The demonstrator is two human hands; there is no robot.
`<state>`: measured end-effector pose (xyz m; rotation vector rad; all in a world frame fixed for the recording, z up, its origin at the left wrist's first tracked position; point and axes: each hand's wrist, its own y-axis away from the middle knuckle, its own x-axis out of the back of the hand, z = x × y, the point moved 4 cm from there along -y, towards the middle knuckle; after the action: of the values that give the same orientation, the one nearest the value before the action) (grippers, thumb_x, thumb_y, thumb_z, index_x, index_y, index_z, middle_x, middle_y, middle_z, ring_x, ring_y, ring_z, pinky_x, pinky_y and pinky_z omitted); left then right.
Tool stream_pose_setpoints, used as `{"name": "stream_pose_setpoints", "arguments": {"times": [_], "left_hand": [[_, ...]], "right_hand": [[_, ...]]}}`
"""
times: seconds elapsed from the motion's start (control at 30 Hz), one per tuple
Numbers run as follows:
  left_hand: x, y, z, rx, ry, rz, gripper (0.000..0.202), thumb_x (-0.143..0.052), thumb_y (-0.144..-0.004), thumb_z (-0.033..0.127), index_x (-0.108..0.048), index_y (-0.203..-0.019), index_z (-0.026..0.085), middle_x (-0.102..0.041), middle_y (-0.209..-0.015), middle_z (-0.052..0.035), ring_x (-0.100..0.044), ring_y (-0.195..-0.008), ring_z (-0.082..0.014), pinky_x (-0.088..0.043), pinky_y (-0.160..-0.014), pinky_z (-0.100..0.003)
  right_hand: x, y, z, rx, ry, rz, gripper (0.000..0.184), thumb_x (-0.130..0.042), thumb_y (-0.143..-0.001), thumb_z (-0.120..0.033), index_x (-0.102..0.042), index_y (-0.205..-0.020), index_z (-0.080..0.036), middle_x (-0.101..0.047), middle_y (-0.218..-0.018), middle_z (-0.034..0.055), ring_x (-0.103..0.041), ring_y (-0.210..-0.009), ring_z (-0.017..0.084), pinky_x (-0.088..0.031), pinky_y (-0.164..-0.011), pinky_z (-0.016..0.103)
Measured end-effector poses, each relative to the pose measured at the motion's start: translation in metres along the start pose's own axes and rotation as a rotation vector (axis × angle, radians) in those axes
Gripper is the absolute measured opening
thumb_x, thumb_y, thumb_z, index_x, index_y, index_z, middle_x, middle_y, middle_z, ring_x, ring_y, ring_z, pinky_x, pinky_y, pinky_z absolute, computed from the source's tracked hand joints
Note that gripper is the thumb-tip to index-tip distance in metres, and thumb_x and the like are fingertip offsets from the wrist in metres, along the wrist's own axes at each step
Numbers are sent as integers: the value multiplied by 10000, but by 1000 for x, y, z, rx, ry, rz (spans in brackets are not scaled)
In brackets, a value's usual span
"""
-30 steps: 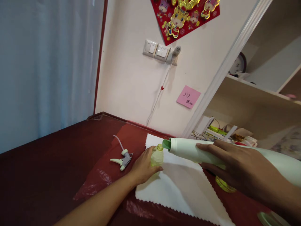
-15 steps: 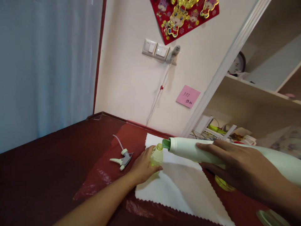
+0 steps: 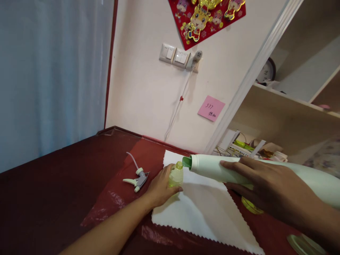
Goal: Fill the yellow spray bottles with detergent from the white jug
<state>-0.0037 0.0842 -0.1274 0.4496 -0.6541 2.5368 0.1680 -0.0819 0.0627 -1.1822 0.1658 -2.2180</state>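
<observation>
The small bottle (image 3: 176, 175) is grasped by the left hand (image 3: 160, 187) on the white cloth (image 3: 202, 209), and liquid can be spilled beside it if the large bottle (image 3: 239, 170), gripped by the right hand (image 3: 268, 189), is tilted too quickly.

Small bottle (image 3: 176, 174), held upright on the cloth (image 3: 202, 209), is seen as clear, glossy yellow-green plastic; big bottle (image 3: 265, 170) tipped over it is smooth, satiny white plastic w/ a glossy green spout (image 3: 186, 162). The cloth is shown as white, matt, soft-looking fabric w/ pinked edges, laid on a shiny, crinkled red plastic sheet (image 3: 117, 198) over a dark, semi-gloss red-brown tabletop (image 3: 53, 187). Left of the cloth, a spray trigger (image 3: 138, 177) is seen in matt grey and pale-green plastic.
</observation>
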Motion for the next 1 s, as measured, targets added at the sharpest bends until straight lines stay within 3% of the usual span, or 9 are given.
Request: {"name": "stream_pose_setpoints", "arguments": {"times": [1.0], "left_hand": [[1,1,2,-16,-1,4,758,-774,-721,268,-433,-1396,223,-566,-1410,-145,-526,-1289,-342,-405,-1095,-501]], "right_hand": [[-2,2,0,-24,26,-40,312,-487,-954,-364,-555,-1249,-289,-669,-915,44,-658,-634,247,-466,-506,346]]}}
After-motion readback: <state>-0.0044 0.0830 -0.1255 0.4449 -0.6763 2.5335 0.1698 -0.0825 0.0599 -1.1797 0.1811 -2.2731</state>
